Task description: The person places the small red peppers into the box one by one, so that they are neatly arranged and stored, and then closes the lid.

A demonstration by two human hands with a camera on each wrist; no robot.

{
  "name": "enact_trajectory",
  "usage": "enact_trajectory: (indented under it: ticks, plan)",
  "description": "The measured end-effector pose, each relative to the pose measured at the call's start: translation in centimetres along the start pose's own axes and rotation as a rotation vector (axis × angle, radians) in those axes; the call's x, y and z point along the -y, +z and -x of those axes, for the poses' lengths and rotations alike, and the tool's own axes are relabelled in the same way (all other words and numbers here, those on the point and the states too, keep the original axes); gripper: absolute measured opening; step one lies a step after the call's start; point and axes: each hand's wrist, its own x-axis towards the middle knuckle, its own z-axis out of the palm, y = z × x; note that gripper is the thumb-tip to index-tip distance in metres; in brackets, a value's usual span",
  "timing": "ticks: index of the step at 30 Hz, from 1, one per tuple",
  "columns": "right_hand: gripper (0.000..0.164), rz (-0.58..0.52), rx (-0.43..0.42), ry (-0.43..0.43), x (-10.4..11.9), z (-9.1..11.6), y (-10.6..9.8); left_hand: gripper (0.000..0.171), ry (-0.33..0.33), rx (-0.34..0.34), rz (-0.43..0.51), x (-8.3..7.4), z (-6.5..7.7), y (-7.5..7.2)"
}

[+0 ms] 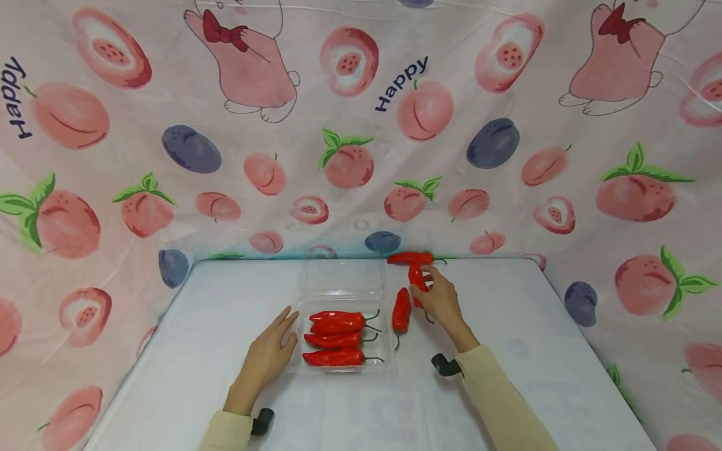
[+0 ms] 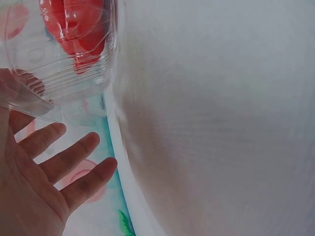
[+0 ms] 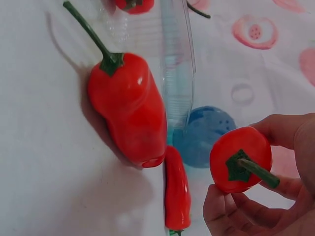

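Observation:
A clear plastic box (image 1: 344,370) stands on the table with several red peppers (image 1: 334,357) lying side by side in it, stems to the right. My left hand (image 1: 271,354) is at the box's left side, fingers spread; in the left wrist view its thumb overlaps the clear plastic. Between thumb and fingers, my right hand (image 1: 442,300) pinches a red pepper (image 3: 241,160), its green stem facing the right wrist camera. Left of that hand, another pepper (image 1: 401,311) lies beside the box. A further pepper (image 1: 410,258) lies crosswise at the table's back edge.
The box's transparent lid (image 1: 344,279) is folded back toward the rear edge. A white cloth covers the table (image 1: 225,313). Behind it hangs a fruit-patterned curtain (image 1: 361,125), which also runs down both sides.

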Motion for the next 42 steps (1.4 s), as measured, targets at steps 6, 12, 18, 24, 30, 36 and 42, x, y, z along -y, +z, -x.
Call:
enact_trajectory:
  ticks: [6,12,18,24,30,36,42]
  plan:
    - [0.061,-0.007,0.003,-0.005,0.3,0.7,0.2,0.050,0.012,-0.012,0.003,0.0,0.0,-0.1]
    - [0.064,-0.001,0.000,-0.007,1.0,1.6,0.2,0.050,0.015,-0.014,0.000,-0.1,0.0,-0.1]
    - [0.062,0.000,-0.003,-0.042,1.9,2.6,0.1,0.050,0.013,-0.016,-0.017,-0.1,0.0,-0.1]
    - [0.062,-0.018,-0.013,-0.074,2.5,3.4,0.3,0.050,0.014,-0.018,-0.011,-0.2,0.0,-0.2]
    - [0.060,-0.019,-0.013,-0.081,2.6,3.8,0.6,0.050,0.024,-0.031,-0.012,-0.2,-0.1,-0.2]
    - [0.059,-0.044,-0.008,-0.084,2.9,4.3,0.9,0.050,0.022,-0.037,-0.010,-0.1,-0.1,0.0]
    - [0.058,-0.059,-0.014,-0.115,3.3,4.9,1.3,0.051,0.009,-0.030,-0.006,-0.1,-0.1,0.0]
